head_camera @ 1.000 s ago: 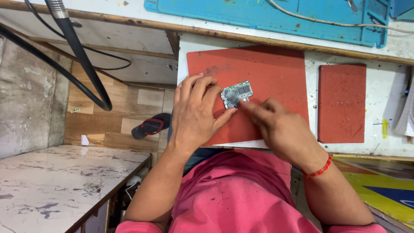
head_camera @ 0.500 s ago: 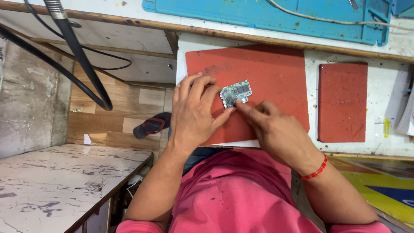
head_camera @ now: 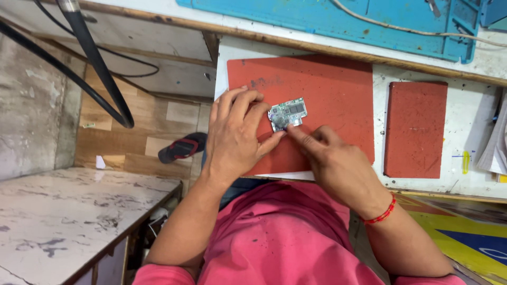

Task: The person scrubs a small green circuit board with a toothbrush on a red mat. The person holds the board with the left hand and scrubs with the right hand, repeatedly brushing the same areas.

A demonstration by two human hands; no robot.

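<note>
On large red mat (head_camera: 327, 89): circuit board (head_camera: 288, 113) | left hand (head_camera: 235, 134) fingers pin board edge | right hand (head_camera: 330, 158) fingertip on board | smaller red mat (head_camera: 414, 129) apart at right, bench (head_camera: 475, 113) otherwise unobstructed

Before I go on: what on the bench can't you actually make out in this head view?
- Circuit board: components too small to read; its lower left edge is covered by the left hand.
- Right hand: fingertip hides where it meets the board.
- Large red mat: near edge hidden under both hands.
- Blue tray: cut off by the top edge.
</note>
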